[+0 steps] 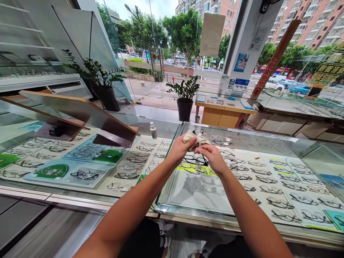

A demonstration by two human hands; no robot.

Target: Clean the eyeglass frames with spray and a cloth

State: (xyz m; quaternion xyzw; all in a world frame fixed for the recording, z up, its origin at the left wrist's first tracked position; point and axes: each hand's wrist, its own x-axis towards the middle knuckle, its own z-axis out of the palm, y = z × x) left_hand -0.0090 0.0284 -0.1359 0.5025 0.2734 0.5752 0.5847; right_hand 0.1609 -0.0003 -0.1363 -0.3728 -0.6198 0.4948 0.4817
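Observation:
Above the glass display counter (166,186), my left hand (180,147) and my right hand (211,154) are close together. A crumpled cream cloth (190,136) is pinched in my left hand, and part of it reaches over to my right fingertips. Dark-framed glasses (199,133) show partly between the hands, mostly covered by cloth and fingers. My right fingers are pressed together on the glasses and cloth. Many eyeglass frames (268,189) lie in rows beneath the glass.
A small white bottle (153,130) stands on the counter left of my hands. Brown angled boards (88,113) rise at the left. Potted plants (185,107) stand beyond the counter, before a large window. A wooden cabinet (220,117) is behind at the right.

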